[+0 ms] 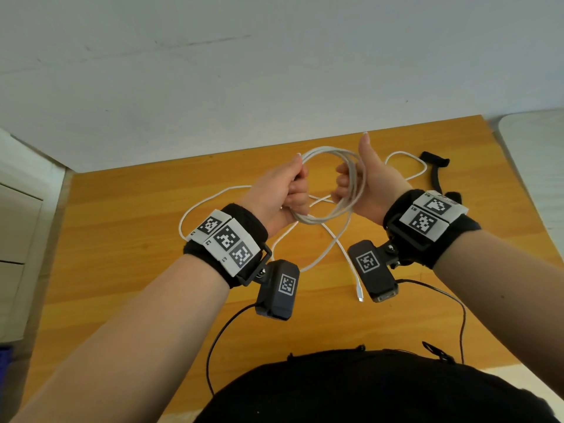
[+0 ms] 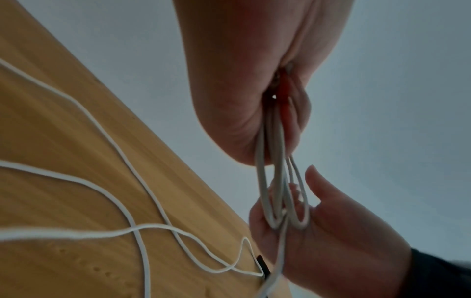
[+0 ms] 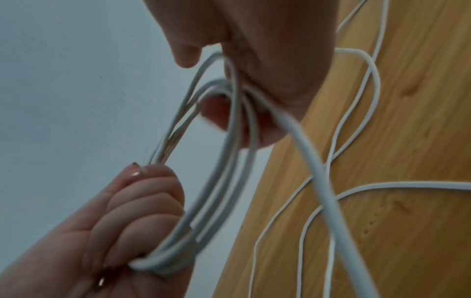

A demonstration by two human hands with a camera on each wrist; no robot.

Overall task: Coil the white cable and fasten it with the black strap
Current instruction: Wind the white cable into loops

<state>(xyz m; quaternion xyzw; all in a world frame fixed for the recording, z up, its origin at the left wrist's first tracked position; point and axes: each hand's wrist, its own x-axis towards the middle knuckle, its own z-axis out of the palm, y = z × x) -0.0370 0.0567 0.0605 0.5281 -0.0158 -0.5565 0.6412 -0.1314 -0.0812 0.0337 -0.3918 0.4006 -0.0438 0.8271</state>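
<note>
- Nearest to me, my two forearms reach out over the wooden table [image 1: 128, 227], each with a black wristband and a small camera hanging under it.
- Below the right wrist, the loose tail of the white cable [image 1: 328, 184] runs down onto the table and ends in a plug [image 1: 360, 296] lying flat near that wrist's camera.
- My left hand [image 1: 287, 193] is fisted round the left side of the coil, fingers curled over several strands, thumb pressed down on top; the right wrist view shows the turns bunched against the palm.
- My right hand [image 1: 366, 184] grips the right side of the same coil, fingers curled in round the strands while the thumb stands straight up, clear of the cable.
- The coil hangs in the air between both fists, several loops deep, above the table and not touching it.
- More slack trails from the coil: one long loop sweeps left behind my left wrist, another bends off to the right past my right hand, both lying on the wood.
- Farther back and right, the black strap [image 1: 435, 166] lies on the table, just beside that right-hand loop, well apart from both hands.
- Beyond the table's far edge stands a pale wall [image 1: 274, 62].
</note>
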